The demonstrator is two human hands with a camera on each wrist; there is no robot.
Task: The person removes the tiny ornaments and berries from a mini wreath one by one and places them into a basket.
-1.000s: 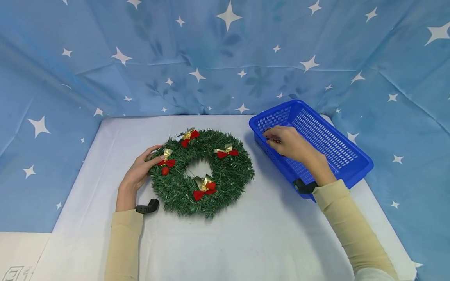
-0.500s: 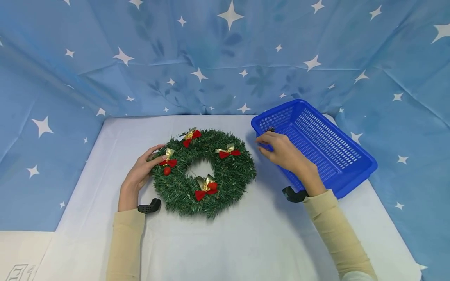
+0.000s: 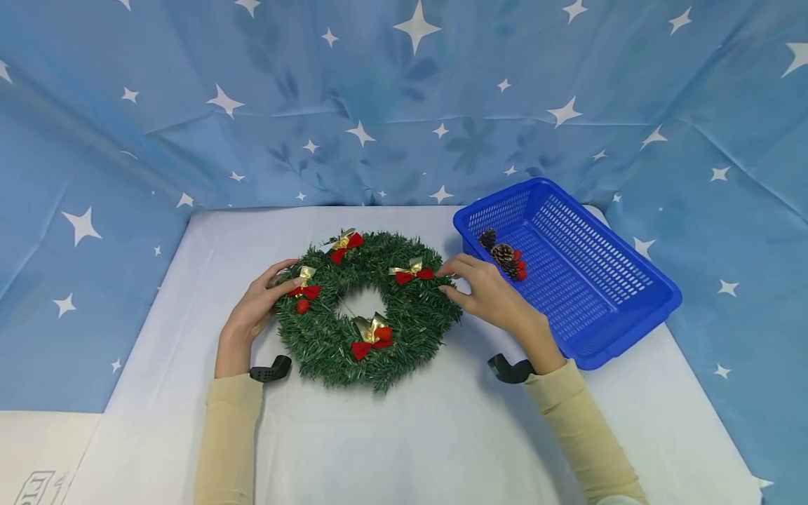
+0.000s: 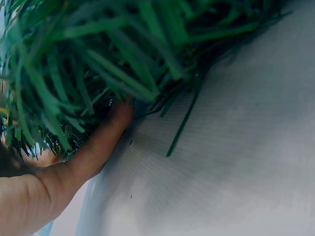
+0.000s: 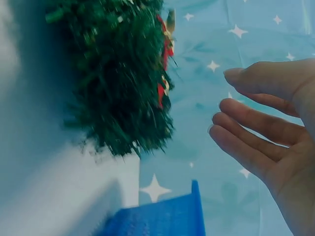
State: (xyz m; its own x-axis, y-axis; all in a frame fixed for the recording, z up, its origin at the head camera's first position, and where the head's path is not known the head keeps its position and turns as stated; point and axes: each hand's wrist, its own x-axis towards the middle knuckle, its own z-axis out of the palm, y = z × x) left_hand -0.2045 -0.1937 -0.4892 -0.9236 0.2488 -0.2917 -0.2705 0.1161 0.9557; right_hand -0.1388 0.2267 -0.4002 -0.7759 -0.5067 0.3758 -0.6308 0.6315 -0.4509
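A green wreath [image 3: 410, 330] with red-and-gold bows lies on the white-covered table. At its left side, my left hand [image 3: 257, 303] grips the rim, the thumb on top by a bow [image 3: 306, 289]. The left wrist view shows a finger [image 4: 101, 147] tucked beneath the wreath's bristles. My right hand [image 3: 482, 291] is over the wreath's right edge, near another bow [image 3: 413, 275]. In the right wrist view the fingers [image 5: 246, 142] are loosely bent, with nothing between them and a gap to the wreath.
To the right stands a blue perforated basket [image 3: 621, 337]. Pine cones [image 3: 503, 254] and red berries [image 3: 520, 266] lie at its left end. A blue star-patterned curtain [image 3: 379, 105] rises behind the table and at both sides.
My right hand has moved left from inside the basket, over its rim, to the wreath's right edge. The pine cones and berries it covered now show. My left hand stays on the wreath.
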